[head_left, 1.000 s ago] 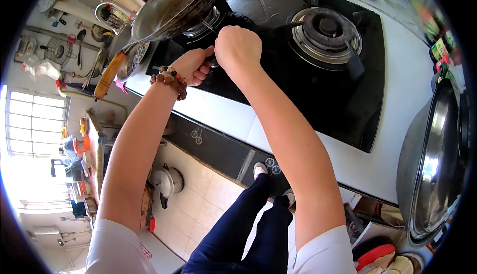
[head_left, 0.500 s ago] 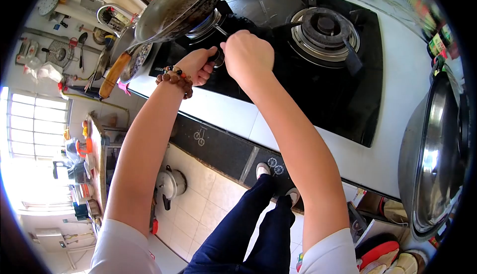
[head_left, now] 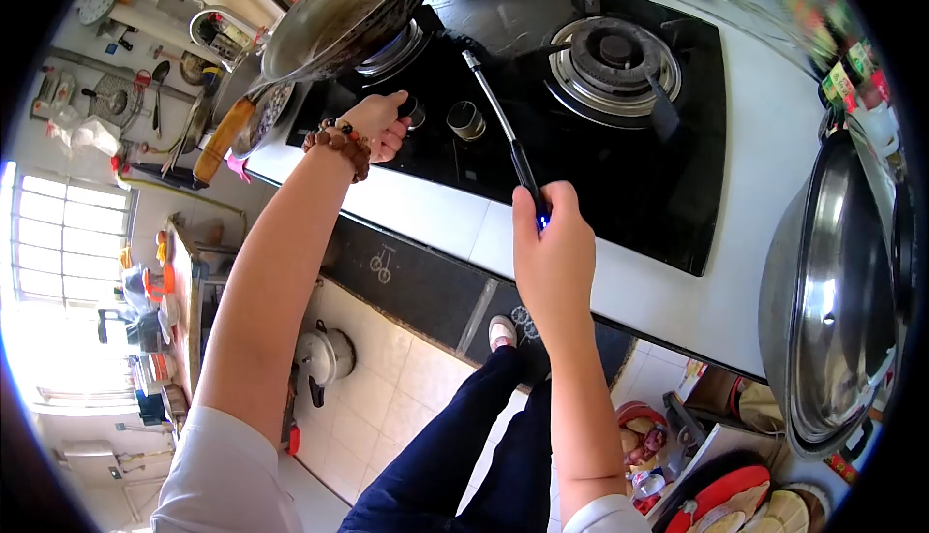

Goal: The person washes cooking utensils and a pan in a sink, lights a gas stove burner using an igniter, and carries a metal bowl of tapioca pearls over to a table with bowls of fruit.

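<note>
My right hand (head_left: 558,243) is closed around the black handle of a long-necked lighter (head_left: 498,112); a small blue light glows near my thumb. The lighter's metal tip points away from me over the black gas stove (head_left: 619,190), between the two burners. My left hand (head_left: 377,127), with beaded bracelets (head_left: 339,146) at the wrist, grips the left stove knob (head_left: 413,111), partly covered by my fingers. A second knob (head_left: 465,120) stands to its right, untouched. Beyond my left hand a wok (head_left: 339,20) with a wooden handle (head_left: 224,139) sits tilted over the left burner (head_left: 397,54), where bluish light shows.
The right burner (head_left: 615,54) has a bare pan support. A large metal pan or lid (head_left: 832,291) stands at the counter's right end, near bottles (head_left: 852,78). A pressure cooker (head_left: 326,354) stands on the floor. Utensils hang on the left wall, and baskets of food lie low at the right.
My right hand has drawn back from the left burner toward the counter's front edge, bringing the lighter into full view. My left hand stays at the knob.
</note>
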`<state>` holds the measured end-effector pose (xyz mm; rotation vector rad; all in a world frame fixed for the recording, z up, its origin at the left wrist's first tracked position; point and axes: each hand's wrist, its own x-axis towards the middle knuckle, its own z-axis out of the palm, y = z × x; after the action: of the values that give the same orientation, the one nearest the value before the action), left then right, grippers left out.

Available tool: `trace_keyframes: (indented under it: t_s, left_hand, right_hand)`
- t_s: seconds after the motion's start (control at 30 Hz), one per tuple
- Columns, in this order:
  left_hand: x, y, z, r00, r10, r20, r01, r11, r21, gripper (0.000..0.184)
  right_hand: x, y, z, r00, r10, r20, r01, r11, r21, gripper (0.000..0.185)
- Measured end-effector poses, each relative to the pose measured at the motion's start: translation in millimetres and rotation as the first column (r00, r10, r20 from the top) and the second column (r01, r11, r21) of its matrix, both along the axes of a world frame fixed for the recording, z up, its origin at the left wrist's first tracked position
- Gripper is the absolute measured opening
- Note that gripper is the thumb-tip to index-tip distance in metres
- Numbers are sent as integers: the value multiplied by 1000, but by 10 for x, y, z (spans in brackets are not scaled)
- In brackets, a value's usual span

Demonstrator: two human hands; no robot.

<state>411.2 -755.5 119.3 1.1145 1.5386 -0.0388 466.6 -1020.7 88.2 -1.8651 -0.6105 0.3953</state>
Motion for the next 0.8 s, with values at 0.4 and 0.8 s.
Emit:
trace_keyframes:
  t_s: [0.4, 0.8]
  left_hand:
    - [-13, -38, -34, 990, 107, 92, -103, 994, -49, 39]
    - [-40, -66, -30, 980, 131, 147, -123, 990, -65, 37]
  right_hand:
    - [-458, -310, -268, 900, 0, -436, 130, 955, 268, 25]
    - [-804, -645, -482, 863, -6, -505, 259, 864, 433, 22]
